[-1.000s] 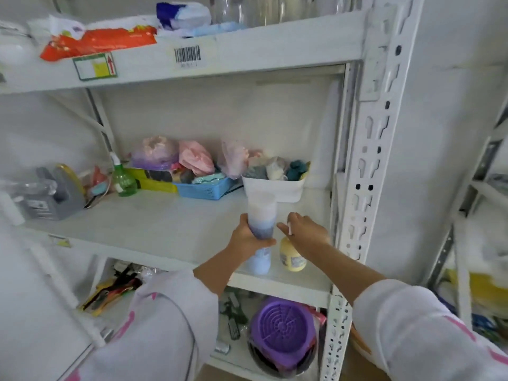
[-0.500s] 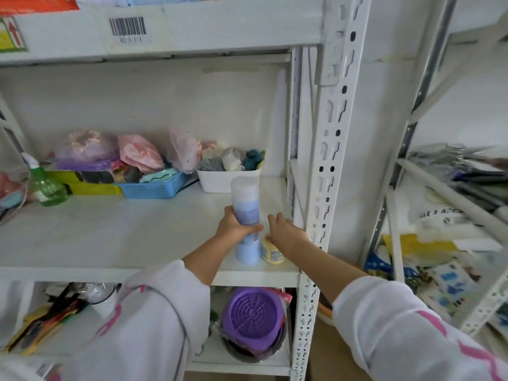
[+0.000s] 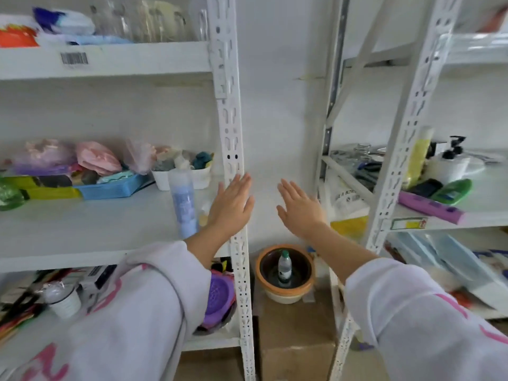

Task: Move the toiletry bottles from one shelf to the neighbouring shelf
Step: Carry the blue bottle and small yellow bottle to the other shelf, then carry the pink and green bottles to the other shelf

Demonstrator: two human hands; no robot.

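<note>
Between shelves: left hand [image 3: 232, 206], right hand [image 3: 299, 211] spread, empty.

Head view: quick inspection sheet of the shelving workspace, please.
Surface: left shelf white, mostly bare at front.
Job's things: tall blue bottle upright on it, small yellow bottle beside; green bottle lying on right shelf, yellow tube and pump bottle upright there.
Clutter: blue basket, white tub.
Grippers: left hand, right hand open, empty.
Cables: nothing seen.
Surroundings: orange-rimmed pot on a box between racks.
</note>
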